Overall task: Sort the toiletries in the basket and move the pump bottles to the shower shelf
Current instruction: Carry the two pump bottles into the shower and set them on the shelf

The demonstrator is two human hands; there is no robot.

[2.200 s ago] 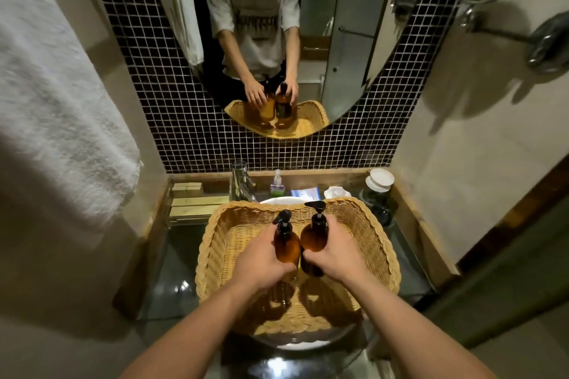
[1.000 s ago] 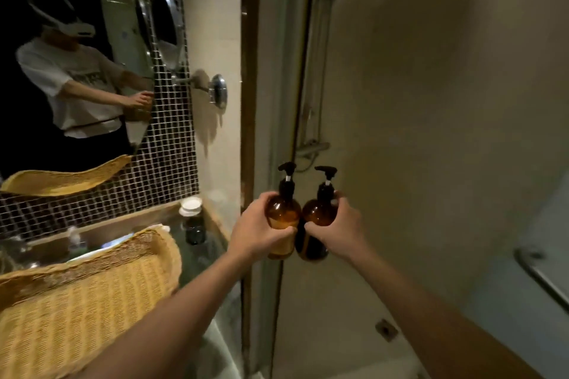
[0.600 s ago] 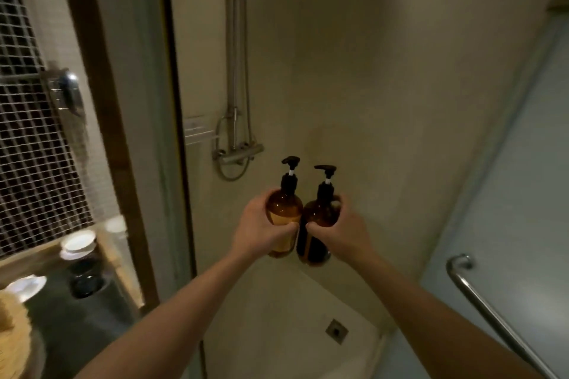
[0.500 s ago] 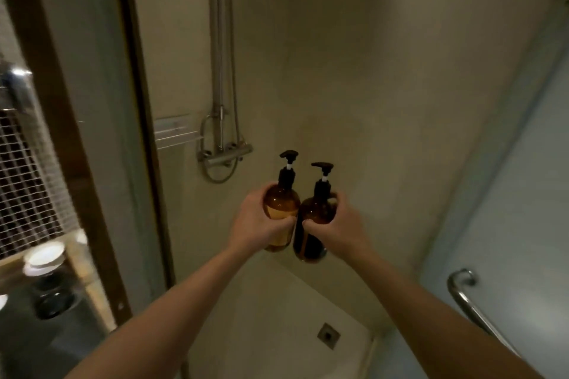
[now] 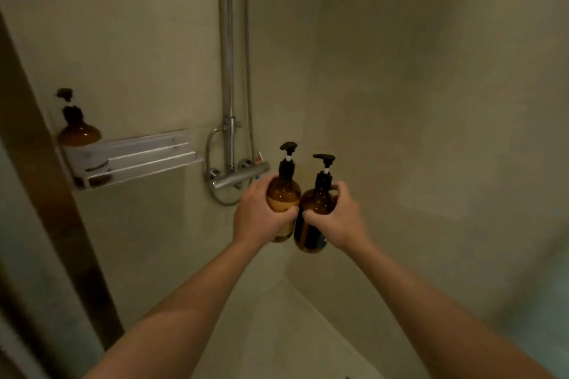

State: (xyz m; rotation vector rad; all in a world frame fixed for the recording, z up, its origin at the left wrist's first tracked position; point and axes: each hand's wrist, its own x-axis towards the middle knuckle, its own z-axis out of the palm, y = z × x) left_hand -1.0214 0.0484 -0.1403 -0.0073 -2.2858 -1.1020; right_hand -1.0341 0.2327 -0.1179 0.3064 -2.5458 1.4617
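Pump bottles, one gripped upright in my left hand (image 5: 257,218) and one in my right hand (image 5: 334,220), hang mid-air right of the shower shelf (image 5: 138,160). I should swing left, clear the mixer valve (image 5: 237,178), and land them beside the shelved bottle (image 5: 78,129).

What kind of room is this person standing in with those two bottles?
Most likely a shower stall in a bathroom. A metal shower pipe and mixer valve are mounted on the plain wall, and beside them a wall shelf already holds an amber pump bottle.
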